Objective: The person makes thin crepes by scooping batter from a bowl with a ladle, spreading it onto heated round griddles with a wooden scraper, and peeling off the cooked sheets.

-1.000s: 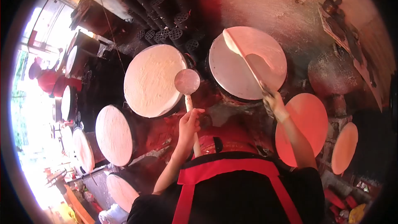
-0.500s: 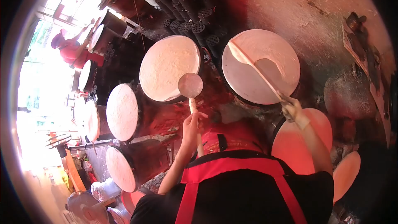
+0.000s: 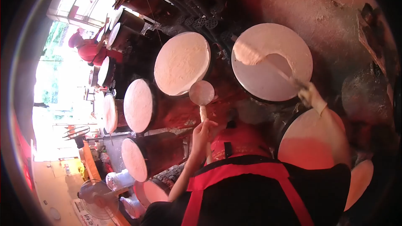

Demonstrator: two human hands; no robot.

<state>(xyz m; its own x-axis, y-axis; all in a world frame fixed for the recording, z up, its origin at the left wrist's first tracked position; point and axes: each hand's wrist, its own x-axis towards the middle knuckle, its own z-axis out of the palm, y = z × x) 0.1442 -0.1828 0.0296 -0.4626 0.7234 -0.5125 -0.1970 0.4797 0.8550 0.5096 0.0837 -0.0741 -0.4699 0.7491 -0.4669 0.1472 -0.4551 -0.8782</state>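
Your right griddle (image 3: 261, 79) carries pale batter (image 3: 248, 54), bunched in a thick lump toward its left side and spread in a curved band along the far and right side, around a smoother greyish area. The left griddle (image 3: 182, 63) holds a pale sheet that covers nearly all of it, and the round griddle (image 3: 138, 105) farther left is covered in pale batter too. Your right hand (image 3: 312, 96) is blurred, but its fingers are closed around the near end of the stick (image 3: 278, 71), whose long axis slants up and left across the right griddle. Your left hand (image 3: 202, 132) grips the ladle (image 3: 202, 93) by its handle, one finger jutting right; the ladle points away from you, its bowl just beside the left griddle's near edge. Compared with half a second ago, the lump looks wider and rounder, and the stick slants more sideways.
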